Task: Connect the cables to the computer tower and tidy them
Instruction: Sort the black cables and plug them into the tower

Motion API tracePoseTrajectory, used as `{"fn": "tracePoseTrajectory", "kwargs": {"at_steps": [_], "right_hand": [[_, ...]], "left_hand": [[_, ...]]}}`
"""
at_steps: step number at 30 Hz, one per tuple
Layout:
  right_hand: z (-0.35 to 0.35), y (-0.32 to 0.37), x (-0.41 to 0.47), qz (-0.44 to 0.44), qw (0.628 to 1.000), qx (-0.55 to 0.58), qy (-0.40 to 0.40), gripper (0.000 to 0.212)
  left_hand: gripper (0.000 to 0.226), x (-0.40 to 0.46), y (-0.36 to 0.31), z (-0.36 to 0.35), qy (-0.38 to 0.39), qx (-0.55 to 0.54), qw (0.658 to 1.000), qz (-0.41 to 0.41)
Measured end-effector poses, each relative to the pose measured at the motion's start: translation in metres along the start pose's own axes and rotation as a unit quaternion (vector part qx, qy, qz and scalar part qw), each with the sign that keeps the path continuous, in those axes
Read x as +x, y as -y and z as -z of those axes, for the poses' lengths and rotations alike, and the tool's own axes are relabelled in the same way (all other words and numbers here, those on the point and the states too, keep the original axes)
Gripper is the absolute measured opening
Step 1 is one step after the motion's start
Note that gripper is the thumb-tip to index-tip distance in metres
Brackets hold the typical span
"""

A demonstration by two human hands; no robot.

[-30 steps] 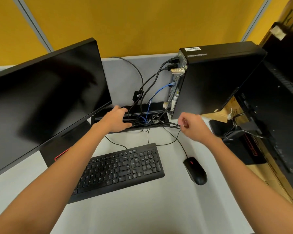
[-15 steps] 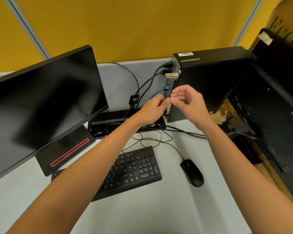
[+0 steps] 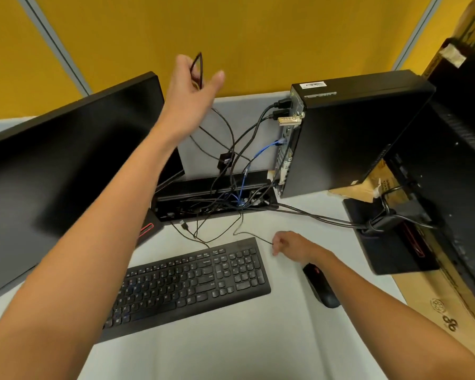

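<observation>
The black computer tower (image 3: pixel 351 133) stands upright at the back right of the desk, its rear ports facing left with black cables and a blue cable (image 3: pixel 266 148) plugged in. My left hand (image 3: pixel 192 86) is raised high above the monitor and holds a loop of thin black cable (image 3: pixel 199 68). My right hand (image 3: pixel 291 245) is low on the desk beside the keyboard and pinches the thin mouse cable (image 3: pixel 252 234). A loose USB plug (image 3: pixel 183 224) lies near the open cable tray (image 3: pixel 211 198), where many cables tangle.
A large monitor (image 3: pixel 66 165) fills the left side. The black keyboard (image 3: pixel 192 281) and black mouse (image 3: pixel 322 287) lie in front. A second monitor's back (image 3: pixel 450 174) and its stand (image 3: pixel 390 242) crowd the right, with cardboard (image 3: pixel 439 297) underneath. A yellow partition stands behind the desk.
Both hands left the tower's rear ports. My left hand rose up and left with a cable loop. My right hand dropped to the desk and took the mouse cable.
</observation>
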State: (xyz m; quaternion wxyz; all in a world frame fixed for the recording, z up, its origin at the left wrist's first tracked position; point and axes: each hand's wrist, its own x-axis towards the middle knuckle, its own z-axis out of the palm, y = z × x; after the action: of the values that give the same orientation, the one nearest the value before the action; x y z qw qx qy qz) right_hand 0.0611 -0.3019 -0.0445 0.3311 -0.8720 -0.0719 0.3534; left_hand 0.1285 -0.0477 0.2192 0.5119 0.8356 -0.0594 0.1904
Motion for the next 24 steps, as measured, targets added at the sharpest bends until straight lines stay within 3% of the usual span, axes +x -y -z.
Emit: {"fn": "tracePoseTrajectory", "kwargs": {"at_steps": [1, 3, 4, 5, 6, 7, 9, 12, 14, 16, 19, 24], "right_hand": [[0.007, 0.004, -0.002, 0.004, 1.000, 0.029, -0.003, 0.027], [0.023, 0.015, -0.008, 0.027, 0.996, 0.076, -0.030, 0.026], [0.031, 0.022, -0.012, 0.052, 0.993, 0.092, -0.047, 0.029], [0.039, 0.031, -0.017, 0.075, 0.990, 0.098, -0.064, 0.030], [0.046, 0.038, -0.021, 0.101, 0.987, 0.103, -0.077, 0.028], [0.052, 0.045, -0.025, 0.121, 0.984, 0.093, -0.089, 0.027], [0.060, 0.057, -0.032, 0.146, 0.981, 0.071, -0.106, 0.025], [0.064, 0.073, -0.043, 0.173, 0.977, 0.068, -0.101, 0.024], [0.065, 0.077, -0.052, 0.170, 0.978, 0.074, -0.096, 0.028], [0.065, 0.073, -0.059, 0.162, 0.979, 0.067, -0.104, 0.036], [0.066, 0.055, -0.062, 0.155, 0.975, 0.053, -0.148, 0.039], [0.067, 0.004, -0.052, 0.067, 0.967, -0.002, -0.246, 0.035]], "left_hand": [[0.031, 0.001, 0.010, 0.003, 0.022, 0.045, 0.999, -0.005], [0.031, -0.004, 0.033, 0.001, 0.156, 0.191, 0.969, 0.019], [0.034, -0.011, 0.042, -0.003, 0.244, 0.300, 0.921, 0.039], [0.044, -0.019, 0.050, -0.009, 0.321, 0.409, 0.852, 0.056], [0.060, -0.030, 0.057, -0.016, 0.369, 0.493, 0.785, 0.063], [0.075, -0.041, 0.062, -0.027, 0.384, 0.534, 0.751, 0.051], [0.093, -0.069, 0.059, -0.056, 0.362, 0.518, 0.775, -0.020], [0.089, -0.104, 0.050, -0.107, 0.365, 0.361, 0.849, -0.123], [0.067, -0.115, 0.054, -0.129, 0.423, 0.210, 0.880, -0.054], [0.037, -0.116, 0.061, -0.138, 0.452, 0.079, 0.888, 0.028], [0.008, -0.106, 0.068, -0.134, 0.469, 0.062, 0.880, 0.053], [0.032, -0.085, 0.083, -0.086, 0.422, 0.090, 0.898, 0.088]]}}
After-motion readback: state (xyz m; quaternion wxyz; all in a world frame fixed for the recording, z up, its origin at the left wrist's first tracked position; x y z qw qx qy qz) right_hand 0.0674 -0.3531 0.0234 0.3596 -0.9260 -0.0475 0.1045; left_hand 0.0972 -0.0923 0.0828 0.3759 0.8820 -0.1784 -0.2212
